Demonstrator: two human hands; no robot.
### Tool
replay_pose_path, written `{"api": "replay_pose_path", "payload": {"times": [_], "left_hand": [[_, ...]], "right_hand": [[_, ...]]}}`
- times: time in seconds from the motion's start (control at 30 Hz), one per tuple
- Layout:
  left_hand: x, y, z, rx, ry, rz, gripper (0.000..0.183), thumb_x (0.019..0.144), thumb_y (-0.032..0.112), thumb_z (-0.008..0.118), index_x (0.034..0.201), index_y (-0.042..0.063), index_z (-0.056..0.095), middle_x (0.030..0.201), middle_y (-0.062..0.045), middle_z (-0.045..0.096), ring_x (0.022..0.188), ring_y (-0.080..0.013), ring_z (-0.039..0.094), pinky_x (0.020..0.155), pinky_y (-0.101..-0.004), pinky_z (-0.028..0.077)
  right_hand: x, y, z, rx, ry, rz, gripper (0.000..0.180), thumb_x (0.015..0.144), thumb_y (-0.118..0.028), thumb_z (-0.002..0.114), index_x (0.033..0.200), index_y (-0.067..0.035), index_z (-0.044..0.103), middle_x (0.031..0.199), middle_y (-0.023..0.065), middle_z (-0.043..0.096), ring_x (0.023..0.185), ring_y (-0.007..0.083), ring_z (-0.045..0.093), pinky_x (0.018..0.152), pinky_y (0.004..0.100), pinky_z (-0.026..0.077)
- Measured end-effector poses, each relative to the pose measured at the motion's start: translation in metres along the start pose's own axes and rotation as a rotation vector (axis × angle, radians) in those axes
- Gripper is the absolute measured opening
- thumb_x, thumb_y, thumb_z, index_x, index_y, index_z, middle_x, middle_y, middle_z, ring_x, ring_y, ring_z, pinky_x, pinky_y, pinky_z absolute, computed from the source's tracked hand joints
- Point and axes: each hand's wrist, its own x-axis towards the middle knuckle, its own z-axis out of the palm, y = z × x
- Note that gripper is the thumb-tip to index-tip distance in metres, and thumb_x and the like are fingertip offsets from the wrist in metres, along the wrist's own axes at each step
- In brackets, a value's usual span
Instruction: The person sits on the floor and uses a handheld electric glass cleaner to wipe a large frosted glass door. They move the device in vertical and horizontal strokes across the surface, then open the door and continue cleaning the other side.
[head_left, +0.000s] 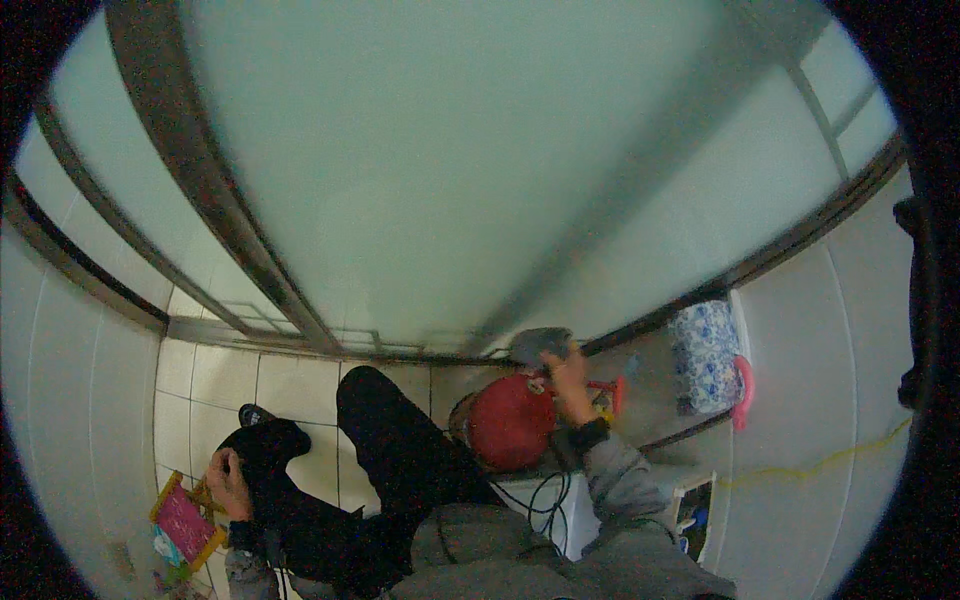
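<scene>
My right hand (568, 382) grips a grey cloth (540, 345) at the lower edge of a large frosted glass door panel (420, 187). Below that hand is a red rounded object (512, 424), whose exact kind I cannot make out. My left hand (229, 484) rests beside my left knee, its fingers curled and partly blurred. Close to it stands a small folding stool (184, 525) with a pink seat and a yellow frame.
Dark metal frames (225, 202) divide the glass. Pale tiles (225, 375) cover the floor. To the right are a blue-and-white floral item (705, 356), a pink curved handle (742, 394) and a red frame-like piece (616, 394). A black cord (551, 502) lies over a white surface (583, 517).
</scene>
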Motion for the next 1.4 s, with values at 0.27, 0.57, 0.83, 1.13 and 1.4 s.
{"api": "replay_pose_path", "payload": {"times": [0.27,0.57,0.83,1.13,1.4], "left_hand": [[0.003,-0.040,0.013,-0.126,-0.008,0.010,0.024,0.097,0.019,0.061,0.100,-0.004,0.066,0.089,-0.015,0.068,0.081,-0.0266,0.063,0.076,-0.0371,0.049],[0.002,-0.004,-0.003,0.039,-0.087,-0.080,0.020,0.094,0.019,0.065,0.098,-0.001,0.069,0.086,-0.015,0.068,0.079,-0.0276,0.064,0.074,-0.0373,0.049],[0.005,0.020,-0.009,0.037,-0.026,-0.100,0.017,0.092,0.015,0.065,0.094,-0.002,0.069,0.082,-0.014,0.067,0.077,-0.0257,0.064,0.073,-0.0359,0.049],[0.000,0.008,-0.004,-0.021,-0.013,-0.126,0.017,0.092,0.014,0.066,0.097,-0.003,0.069,0.088,-0.014,0.068,0.084,-0.0260,0.064,0.078,-0.0367,0.049],[0.004,-0.009,-0.005,-0.011,-0.131,-0.090,0.023,0.098,0.018,0.060,0.102,-0.004,0.067,0.089,-0.017,0.067,0.083,-0.0275,0.063,0.079,-0.0386,0.048]], "right_hand": [[0.173,0.106,-0.159,-0.233,0.285,0.108,0.076,0.093,-0.027,0.063,0.153,0.001,0.025,0.131,0.0229,0.051,0.089,0.0308,0.063,0.073,0.0462,0.051],[0.147,0.137,-0.025,-0.476,0.190,-0.350,0.061,0.085,-0.031,0.074,0.130,0.005,0.052,0.123,0.0213,0.062,0.105,0.0352,0.063,0.084,0.0477,0.051],[0.010,0.007,0.234,-0.609,-0.484,-0.578,0.057,0.087,-0.027,0.070,0.130,0.005,0.049,0.110,0.0277,0.066,0.102,0.0468,0.063,0.088,0.0475,0.051],[-0.049,-0.094,0.356,-0.340,-0.868,-0.587,0.040,0.090,-0.020,0.067,0.119,-0.001,0.048,0.099,0.0249,0.065,0.090,0.0373,0.065,0.078,0.0449,0.050],[-0.018,-0.022,0.159,-0.124,-0.446,-0.114,0.058,0.090,-0.017,0.066,0.141,-0.003,0.043,0.122,0.0124,0.061,0.099,0.0245,0.064,0.071,0.0334,0.056]]}}
